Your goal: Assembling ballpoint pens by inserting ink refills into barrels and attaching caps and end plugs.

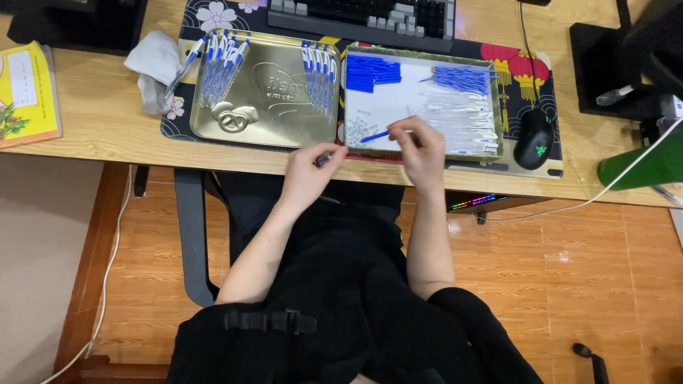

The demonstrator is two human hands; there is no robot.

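Note:
My left hand (310, 173) is at the desk's front edge, pinching a small blue pen part (324, 160) between its fingers. My right hand (422, 148) hovers over the front of a tin tray lined in white (351, 99) and holds a thin blue refill (376, 135) that points left. That tray carries a heap of blue caps (373, 73), a bundle of blue refills (461, 78), clear barrels (462, 117) and small loose bits (359, 129). A gold tin lid (274, 107) to the left holds two rows of assembled blue-and-white pens (220, 64).
A crumpled white cloth (155, 67) lies left of the gold lid. Behind the trays sits a keyboard (363, 18); a black mouse (533, 139) rests at the right. A yellow booklet (25, 92) lies far left, a green object (640, 167) far right.

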